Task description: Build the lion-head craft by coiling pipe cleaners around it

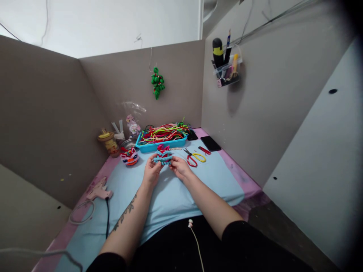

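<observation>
Between my two hands is a small braided cord craft, light blue with a magenta-pink part at its top. My left hand pinches its left side, fingers closed on the edge. On the opposite side my right hand grips it the same way. The piece is held up over the light blue cloth. Just right of my right hand lie scissors with one red and one yellow handle. A finished-looking orange, pink and white cord craft sits to the left.
A blue tray heaped with colourful cords stands behind my hands. At right lie a red cutter and a black phone. A pink glue gun with its cable rests at left, near a brown cup. Partition walls enclose the table.
</observation>
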`<state>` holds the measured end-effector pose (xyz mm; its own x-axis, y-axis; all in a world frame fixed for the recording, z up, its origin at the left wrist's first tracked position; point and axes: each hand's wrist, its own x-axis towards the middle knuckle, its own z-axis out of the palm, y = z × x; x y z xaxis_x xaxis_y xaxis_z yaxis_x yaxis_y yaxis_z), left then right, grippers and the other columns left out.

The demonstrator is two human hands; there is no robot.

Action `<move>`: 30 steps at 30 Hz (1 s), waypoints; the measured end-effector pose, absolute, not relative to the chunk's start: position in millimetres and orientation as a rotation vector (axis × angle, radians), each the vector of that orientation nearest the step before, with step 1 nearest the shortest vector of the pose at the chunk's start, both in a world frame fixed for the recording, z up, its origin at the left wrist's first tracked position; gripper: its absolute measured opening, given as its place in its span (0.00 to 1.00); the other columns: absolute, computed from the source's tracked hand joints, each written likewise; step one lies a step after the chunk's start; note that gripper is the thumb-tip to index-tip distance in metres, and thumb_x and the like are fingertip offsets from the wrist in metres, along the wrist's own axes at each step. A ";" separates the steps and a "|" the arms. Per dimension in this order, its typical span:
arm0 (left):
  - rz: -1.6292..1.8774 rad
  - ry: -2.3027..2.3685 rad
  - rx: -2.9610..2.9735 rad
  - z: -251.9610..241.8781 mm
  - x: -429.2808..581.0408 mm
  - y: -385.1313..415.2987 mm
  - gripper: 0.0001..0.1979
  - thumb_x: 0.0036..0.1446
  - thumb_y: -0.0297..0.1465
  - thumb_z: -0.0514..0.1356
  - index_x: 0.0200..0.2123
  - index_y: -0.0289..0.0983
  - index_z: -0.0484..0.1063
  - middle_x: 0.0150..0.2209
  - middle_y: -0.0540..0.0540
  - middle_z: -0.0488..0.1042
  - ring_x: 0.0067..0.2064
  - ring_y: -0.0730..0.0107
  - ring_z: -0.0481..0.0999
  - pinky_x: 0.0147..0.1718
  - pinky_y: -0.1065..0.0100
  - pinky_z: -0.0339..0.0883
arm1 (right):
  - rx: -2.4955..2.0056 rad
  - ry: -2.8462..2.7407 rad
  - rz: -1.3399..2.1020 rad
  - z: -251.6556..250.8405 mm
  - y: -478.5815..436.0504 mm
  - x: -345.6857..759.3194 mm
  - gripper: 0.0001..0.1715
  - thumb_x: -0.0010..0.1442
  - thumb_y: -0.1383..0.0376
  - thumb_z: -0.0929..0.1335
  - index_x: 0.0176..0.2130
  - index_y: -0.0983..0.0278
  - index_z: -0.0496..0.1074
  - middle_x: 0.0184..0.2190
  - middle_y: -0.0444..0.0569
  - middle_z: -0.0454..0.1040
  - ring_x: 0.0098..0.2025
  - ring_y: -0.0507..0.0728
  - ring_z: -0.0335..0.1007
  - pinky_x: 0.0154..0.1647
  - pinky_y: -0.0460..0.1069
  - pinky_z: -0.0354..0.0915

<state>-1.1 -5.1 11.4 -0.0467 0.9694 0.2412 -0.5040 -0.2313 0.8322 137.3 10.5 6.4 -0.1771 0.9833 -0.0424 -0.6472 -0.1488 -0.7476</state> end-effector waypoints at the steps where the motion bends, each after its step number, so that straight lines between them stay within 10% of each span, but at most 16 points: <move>1: 1.573 0.659 0.982 10.8 -1.2 -4.6 0.25 0.41 0.30 0.71 0.44 0.40 0.68 0.38 0.48 0.74 0.39 0.67 0.76 0.44 0.62 0.69 | -0.649 -0.704 1.653 6.1 10.8 137.3 0.12 0.36 0.69 0.73 0.28 0.66 0.74 0.19 0.41 0.70 0.21 0.48 0.62 0.22 0.43 0.57; 30: 1.595 0.620 0.915 11.0 4.7 -6.1 0.25 0.42 0.28 0.70 0.44 0.41 0.68 0.40 0.48 0.74 0.42 0.68 0.75 0.47 0.62 0.66 | -0.764 -0.665 1.342 2.7 10.8 129.6 0.17 0.36 0.60 0.74 0.28 0.65 0.71 0.21 0.42 0.71 0.23 0.50 0.65 0.24 0.45 0.59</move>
